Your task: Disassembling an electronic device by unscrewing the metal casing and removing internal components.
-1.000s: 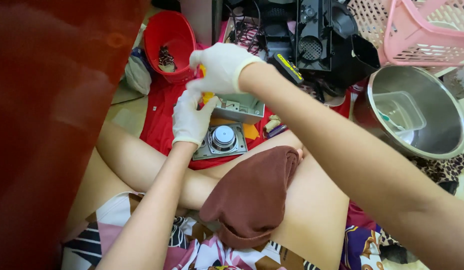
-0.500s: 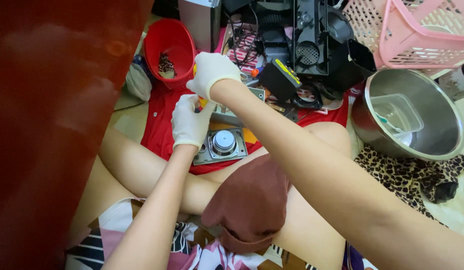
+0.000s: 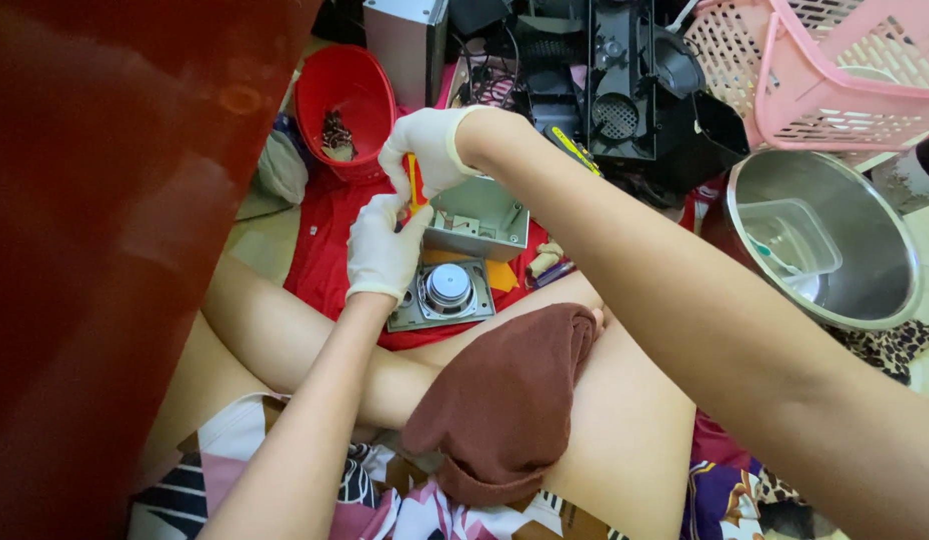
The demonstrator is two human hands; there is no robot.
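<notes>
Both my hands wear white gloves and meet above a red cloth (image 3: 325, 240) on the floor. My right hand (image 3: 430, 150) grips the yellow-and-red handle of a screwdriver (image 3: 414, 183), held upright. My left hand (image 3: 383, 250) closes around the lower part of the same tool. Just right of them stands a small grey metal box (image 3: 480, 215), open at the top. In front of it lies a round silver speaker unit on a grey plate (image 3: 445, 293). The tool's tip is hidden by my left hand.
A red bowl (image 3: 345, 100) sits at the back left, black plastic housings (image 3: 625, 90) behind, a pink basket (image 3: 835, 70) and a steel pot (image 3: 835, 240) holding a clear tub at right. A brown cloth (image 3: 505, 400) lies over my leg. A dark red surface (image 3: 105, 250) fills the left.
The view has shifted slightly; my hands stay together on the screwdriver, with the right hand a little lower and closer to the grey box.
</notes>
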